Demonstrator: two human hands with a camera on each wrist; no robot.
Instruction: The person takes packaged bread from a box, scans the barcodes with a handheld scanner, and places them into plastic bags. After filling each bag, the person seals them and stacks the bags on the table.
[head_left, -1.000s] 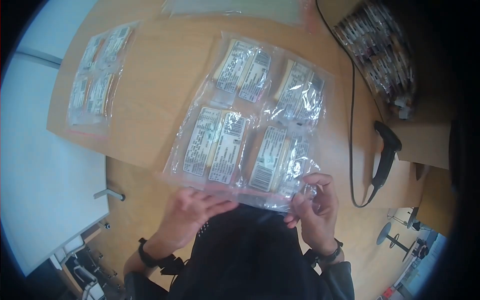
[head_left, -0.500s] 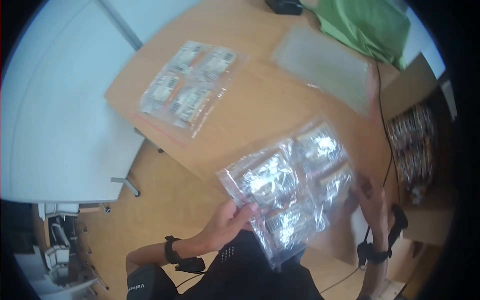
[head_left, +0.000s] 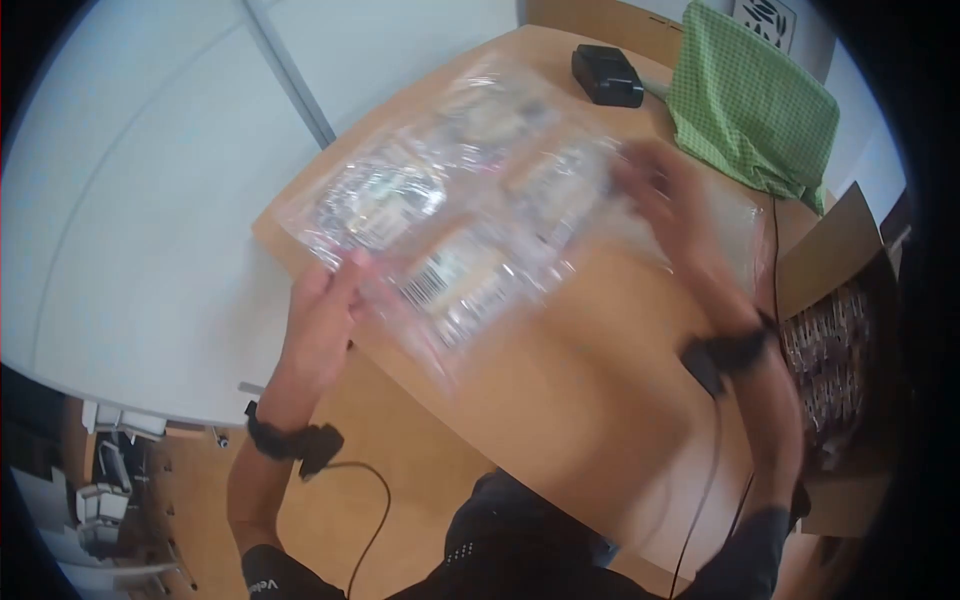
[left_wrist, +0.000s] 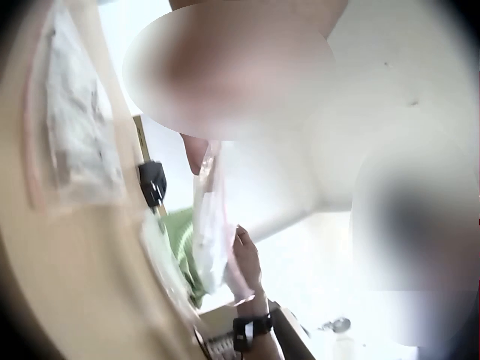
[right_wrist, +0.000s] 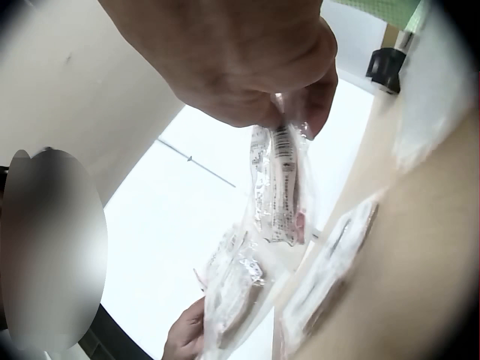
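A clear plastic bag [head_left: 460, 275] holding several labelled flat packs is stretched between my two hands, raised over the table. My left hand [head_left: 325, 310] pinches its near left edge, thumb on top. At the opposite edge, my right hand [head_left: 668, 205] is blurred in the head view; the right wrist view shows that right hand [right_wrist: 247, 67] gripping the bag between thumb and fingers, with a barcoded pack [right_wrist: 281, 184] hanging below. Another filled bag [right_wrist: 330, 262] lies flat on the table beneath, mostly covered by the held one in the head view.
Flat clear bags [head_left: 740, 225] lie at the table's right side. Behind them are a green checked cloth [head_left: 750, 110] and a black device [head_left: 608, 76]. An open cardboard box [head_left: 835, 255] with many wrapped packs [head_left: 825, 350] stands at the right. A whiteboard-like panel [head_left: 150, 200] is at the left.
Both hands have carried the bag up from the near table edge, forward and to the left, over the bag lying there. The right hand has moved to its far edge. The head view has turned.
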